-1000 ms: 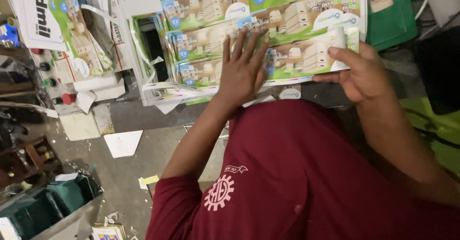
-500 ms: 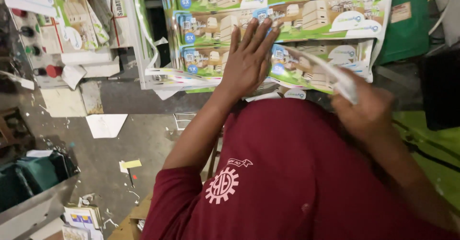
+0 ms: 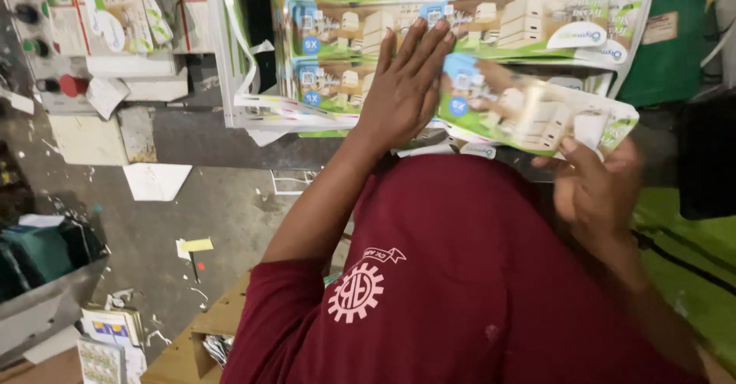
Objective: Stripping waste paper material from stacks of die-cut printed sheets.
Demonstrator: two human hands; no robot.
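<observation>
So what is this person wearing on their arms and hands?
A dark red long-sleeved top. The left sleeve is pushed up past the elbow, leaving the forearm bare. A white cog-shaped emblem is printed on the fabric. Both the left hand and right hand are bare: no gloves or rings visible.

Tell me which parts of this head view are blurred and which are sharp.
Head view: the printed sheet lifted by the right hand is smeared by motion, and that hand is soft too; the left hand, flat on the stack of sheets, and the red sleeve look sharper. Lighting is even, without strong glare.
</observation>
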